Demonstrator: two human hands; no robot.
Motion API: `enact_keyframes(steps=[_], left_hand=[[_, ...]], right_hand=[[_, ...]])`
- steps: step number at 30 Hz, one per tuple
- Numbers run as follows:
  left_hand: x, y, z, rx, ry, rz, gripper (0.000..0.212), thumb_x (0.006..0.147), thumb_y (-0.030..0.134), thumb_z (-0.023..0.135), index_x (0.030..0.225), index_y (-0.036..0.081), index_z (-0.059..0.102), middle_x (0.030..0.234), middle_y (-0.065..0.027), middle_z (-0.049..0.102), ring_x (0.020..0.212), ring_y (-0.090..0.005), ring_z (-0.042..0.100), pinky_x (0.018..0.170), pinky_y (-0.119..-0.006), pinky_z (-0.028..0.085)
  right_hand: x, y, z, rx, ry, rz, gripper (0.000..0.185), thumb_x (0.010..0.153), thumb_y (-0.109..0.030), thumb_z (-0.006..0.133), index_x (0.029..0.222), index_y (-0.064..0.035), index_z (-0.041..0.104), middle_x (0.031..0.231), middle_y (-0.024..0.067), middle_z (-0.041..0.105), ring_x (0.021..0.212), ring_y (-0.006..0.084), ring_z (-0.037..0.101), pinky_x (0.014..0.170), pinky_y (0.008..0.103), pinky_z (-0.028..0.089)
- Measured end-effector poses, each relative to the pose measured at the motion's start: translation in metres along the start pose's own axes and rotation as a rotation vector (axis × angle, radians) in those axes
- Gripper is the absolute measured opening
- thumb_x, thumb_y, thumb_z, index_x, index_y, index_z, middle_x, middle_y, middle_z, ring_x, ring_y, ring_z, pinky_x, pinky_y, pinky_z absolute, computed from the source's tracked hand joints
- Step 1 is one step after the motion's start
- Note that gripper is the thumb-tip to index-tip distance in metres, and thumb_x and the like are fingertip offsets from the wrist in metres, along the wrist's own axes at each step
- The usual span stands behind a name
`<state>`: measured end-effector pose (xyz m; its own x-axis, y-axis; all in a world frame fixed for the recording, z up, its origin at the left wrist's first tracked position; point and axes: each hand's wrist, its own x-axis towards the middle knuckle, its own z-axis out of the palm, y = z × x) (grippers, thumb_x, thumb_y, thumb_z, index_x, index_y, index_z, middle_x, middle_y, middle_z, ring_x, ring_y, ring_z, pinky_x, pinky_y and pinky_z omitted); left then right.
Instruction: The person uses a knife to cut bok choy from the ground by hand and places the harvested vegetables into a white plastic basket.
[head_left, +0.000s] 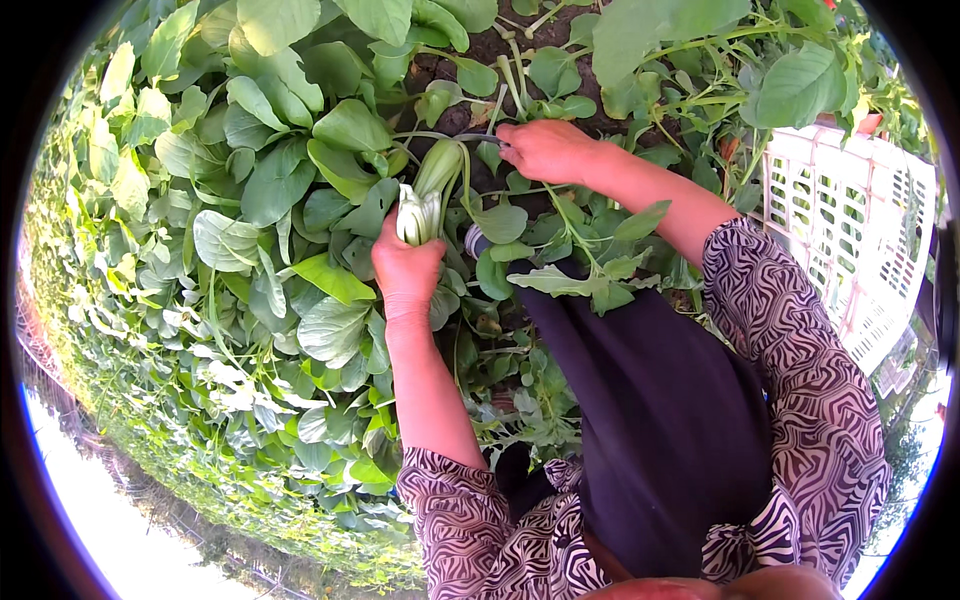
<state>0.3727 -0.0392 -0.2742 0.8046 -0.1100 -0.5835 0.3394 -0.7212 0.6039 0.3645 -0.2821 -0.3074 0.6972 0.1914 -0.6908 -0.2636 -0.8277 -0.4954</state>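
Note:
My left hand (409, 262) is closed around a bunch of leafy greens with pale green stalks (418, 215), their cut ends pointing up the view. Just beyond it stands another pale green stalk base (439, 166), with leaves spreading from it. My right hand (541, 150) is up and to the right, gripping a tool with a thin, dark, curved metal blade (476, 137), which reaches left to that stalk base. The tool's handle is hidden in my fist. Broad green leaves (352, 127) crowd around the left hand.
A white plastic basket with slotted walls (817, 217) stands at the right, beyond my right arm. Dense leafy plants (262, 315) fill the left side. Bare soil (457, 120) shows between stems near the top. My leg in dark trousers (660, 405) is bent below my right arm.

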Motion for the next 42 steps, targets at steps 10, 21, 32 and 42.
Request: enact_keyframes(steps=[10, 21, 32, 42], left_hand=[[0.004, -0.015, 0.003, -0.133, -0.014, -0.022, 0.055, 0.059, 0.005, 0.066, 0.114, -0.001, 0.058, 0.091, -0.0128, 0.067, 0.079, -0.0191, 0.063, 0.08, -0.029, 0.048], [0.009, -0.025, 0.006, -0.224, -0.024, -0.072, 0.046, 0.06, 0.004, 0.066, 0.105, -0.003, 0.06, 0.088, -0.0101, 0.067, 0.077, -0.0163, 0.061, 0.077, -0.028, 0.048], [0.014, -0.046, 0.009, -0.24, -0.041, -0.079, 0.041, 0.059, 0.003, 0.067, 0.1, -0.002, 0.062, 0.086, -0.0083, 0.066, 0.076, -0.0162, 0.061, 0.076, -0.029, 0.048], [0.011, -0.043, 0.011, -0.28, -0.036, -0.105, 0.041, 0.06, 0.004, 0.066, 0.1, -0.002, 0.062, 0.085, -0.0083, 0.066, 0.075, -0.0165, 0.061, 0.075, -0.029, 0.048]], right_hand=[[0.022, 0.01, -0.005, 0.073, -0.118, -0.013, 0.035, 0.09, -0.027, 0.046, 0.113, -0.0011, 0.053, 0.106, 0.0209, 0.06, 0.1, 0.0355, 0.058, 0.086, 0.0449, 0.044], [0.036, -0.015, -0.004, -0.046, -0.168, 0.0, 0.036, 0.091, -0.022, 0.044, 0.119, 0.0001, 0.049, 0.103, 0.0239, 0.061, 0.097, 0.0388, 0.058, 0.086, 0.045, 0.045], [0.021, -0.015, -0.005, 0.015, -0.161, 0.056, 0.033, 0.091, -0.024, 0.044, 0.115, -0.0013, 0.05, 0.101, 0.0225, 0.061, 0.097, 0.0365, 0.06, 0.084, 0.0453, 0.047], [0.016, 0.009, 0.013, 0.014, -0.033, -0.064, 0.028, 0.093, -0.026, 0.043, 0.105, -0.0009, 0.047, 0.083, 0.0219, 0.062, 0.082, 0.0402, 0.061, 0.073, 0.0485, 0.047]])
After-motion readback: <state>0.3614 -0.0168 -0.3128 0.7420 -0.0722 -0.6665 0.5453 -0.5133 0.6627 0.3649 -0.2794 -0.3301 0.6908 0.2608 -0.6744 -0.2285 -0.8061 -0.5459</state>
